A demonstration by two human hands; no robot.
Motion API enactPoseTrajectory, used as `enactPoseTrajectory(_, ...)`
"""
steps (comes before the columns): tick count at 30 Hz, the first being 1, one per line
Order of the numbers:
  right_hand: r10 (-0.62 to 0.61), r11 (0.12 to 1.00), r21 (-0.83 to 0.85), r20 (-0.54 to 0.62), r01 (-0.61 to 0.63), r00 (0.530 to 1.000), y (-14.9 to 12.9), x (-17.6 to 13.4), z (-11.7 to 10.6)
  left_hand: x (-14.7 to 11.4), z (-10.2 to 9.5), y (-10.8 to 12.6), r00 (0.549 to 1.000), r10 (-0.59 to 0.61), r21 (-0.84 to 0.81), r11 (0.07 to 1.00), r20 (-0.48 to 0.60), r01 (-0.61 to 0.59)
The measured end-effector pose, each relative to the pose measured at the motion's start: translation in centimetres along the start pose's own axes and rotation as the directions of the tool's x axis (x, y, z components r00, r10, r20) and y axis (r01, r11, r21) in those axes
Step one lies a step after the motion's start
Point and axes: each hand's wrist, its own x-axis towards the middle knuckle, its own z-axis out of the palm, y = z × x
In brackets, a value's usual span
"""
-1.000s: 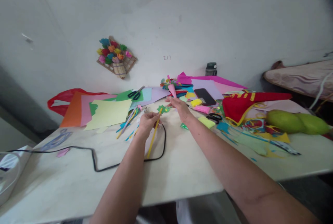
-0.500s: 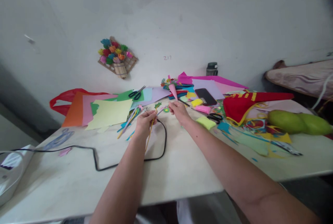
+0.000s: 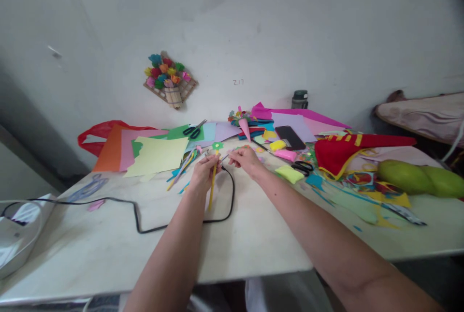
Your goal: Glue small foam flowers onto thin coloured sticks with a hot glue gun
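My left hand (image 3: 207,169) is closed around the yellow stem of a paper flower (image 3: 213,187), whose green star-shaped head shows just above the fingers. The stem's lower end points down toward the table. Close by on the right, my right hand (image 3: 244,158) is pinched, its fingertips a little apart from the flower. Something thin and pale shows at those fingertips, too small to name. A black cable (image 3: 232,191) loops up to beside my left hand, where its end is partly hidden. Small paper flowers (image 3: 246,147) lie behind my right hand.
Coloured paper sheets (image 3: 155,157) and scissors (image 3: 194,131) lie at back left, paper strips (image 3: 183,169) before them. Back right are a pink paper cone (image 3: 244,129), a phone (image 3: 291,138), clay packs (image 3: 284,155), more scissors (image 3: 302,167) and a red cloth (image 3: 335,155). A power strip (image 3: 27,220) stands left.
My right hand has moved left and slightly down, closer to my left hand. The paper flower has turned, so its green head now faces me and its stem stands more upright.
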Motion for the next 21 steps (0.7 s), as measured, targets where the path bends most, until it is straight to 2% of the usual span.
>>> enactPoseTrajectory(12,0.031,0.987,-0.153,-0.053,-0.038,0.998,-0.36,0.02,-0.17,0.12,-0.47,-0.24,0.994,0.101,0.04,0.994,0.034,-0.103)
enactPoseTrajectory(21,0.047,0.999,-0.009,0.2,-0.046,0.979,-0.75,-0.45,-0.43,-0.13,-0.79,-0.09,0.989,0.148,0.07,0.986,0.017,-0.149)
